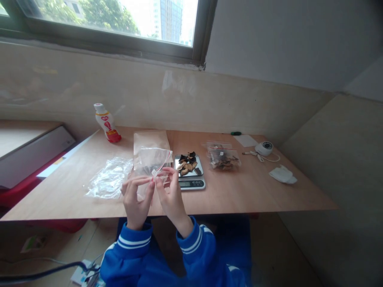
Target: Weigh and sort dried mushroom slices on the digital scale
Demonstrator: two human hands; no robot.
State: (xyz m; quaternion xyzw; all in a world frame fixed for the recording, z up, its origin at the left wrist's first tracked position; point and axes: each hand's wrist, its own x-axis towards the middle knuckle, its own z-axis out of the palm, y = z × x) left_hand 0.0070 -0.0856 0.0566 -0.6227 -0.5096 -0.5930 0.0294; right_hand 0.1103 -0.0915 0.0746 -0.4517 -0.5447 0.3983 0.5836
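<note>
Between my two hands is a clear zip bag (154, 156) with a red seal line, held up over the front of the table. My left hand (135, 201) pinches its edge between thumb and fingers, and my right hand (172, 197) grips the same edge close by. A small white tag or label shows on the bag near my fingertips. Just right of my hands, a kitchen scale (200, 184) carries dried brown and black slices (188, 164). Beyond the bag lies a brown paper sheet or bag (151, 139).
Clear plastic bags (109, 179) lie on the left of the table (227, 195). Filled zip bags (224, 158) lie right of the scale. A bottle (107, 123) stands at the back left. Farther right are a white dome camera (263, 148), crumpled white tissue (283, 174) and a green-handled tool (235, 133).
</note>
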